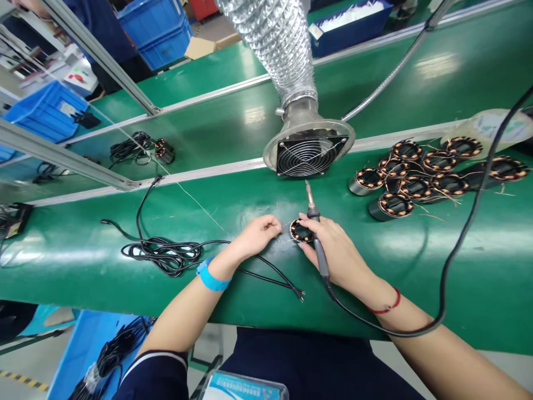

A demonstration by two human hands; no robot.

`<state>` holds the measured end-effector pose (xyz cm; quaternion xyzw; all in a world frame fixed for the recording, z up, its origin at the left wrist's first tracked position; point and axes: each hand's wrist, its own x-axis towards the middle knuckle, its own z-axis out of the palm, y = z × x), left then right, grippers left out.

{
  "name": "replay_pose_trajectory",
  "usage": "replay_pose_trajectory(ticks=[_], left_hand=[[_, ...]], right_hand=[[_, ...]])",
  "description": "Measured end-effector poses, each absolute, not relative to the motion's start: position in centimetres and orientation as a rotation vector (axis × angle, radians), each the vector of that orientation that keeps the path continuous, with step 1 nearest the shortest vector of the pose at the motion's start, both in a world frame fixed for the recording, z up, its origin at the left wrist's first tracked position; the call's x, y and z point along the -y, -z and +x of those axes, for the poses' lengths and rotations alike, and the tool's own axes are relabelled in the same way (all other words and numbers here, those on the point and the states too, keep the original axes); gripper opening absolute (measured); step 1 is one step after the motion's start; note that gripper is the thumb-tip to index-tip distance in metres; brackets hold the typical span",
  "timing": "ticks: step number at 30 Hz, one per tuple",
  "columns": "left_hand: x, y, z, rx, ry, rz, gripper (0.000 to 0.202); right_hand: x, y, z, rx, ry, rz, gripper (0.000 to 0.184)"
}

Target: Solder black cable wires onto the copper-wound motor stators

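My right hand (339, 250) is closed around a soldering iron (320, 253), its tip pointing away from me toward the fan. Fingers of that same hand also rest on a small motor stator (298, 230) with copper windings. Just left of the stator, my left hand (260, 233) is closed in a pinch. A thin solder wire (195, 200) runs down from the upper left to this hand; its end at the fingers is hidden. Short thin leads stick out from the stator toward the left fingertips. A black cable (270, 266) passes under my left hand, its stripped ends lying in front.
A fume fan (310, 155) on a silver duct (283, 50) stands behind my hands. Several wound stators (416, 186) are grouped at right. Coiled black cable (166, 255) lies at left. The iron's cord (443, 283) loops over my right forearm. Blue bins (44, 114) stand beyond.
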<state>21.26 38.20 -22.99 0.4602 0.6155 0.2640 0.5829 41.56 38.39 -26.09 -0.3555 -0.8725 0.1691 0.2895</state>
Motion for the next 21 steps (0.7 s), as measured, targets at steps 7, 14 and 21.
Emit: replay_pose_trajectory(ticks=[7,14,21], left_hand=[[-39.4,22.2,21.8,-1.149,-0.733,0.758,0.031],[-38.6,22.0,22.6,-1.213,-0.699,0.922,0.038],[-38.5,22.5,22.9,-1.226,-0.725,1.047,0.039]], right_hand=[[-39.0,26.8,41.8,2.305,-0.438,-0.898,0.034],[-38.8,26.3,42.6,2.285,-0.355,-1.032,0.027],[-38.9,26.5,42.8,2.285,-0.353,-1.029,0.028]])
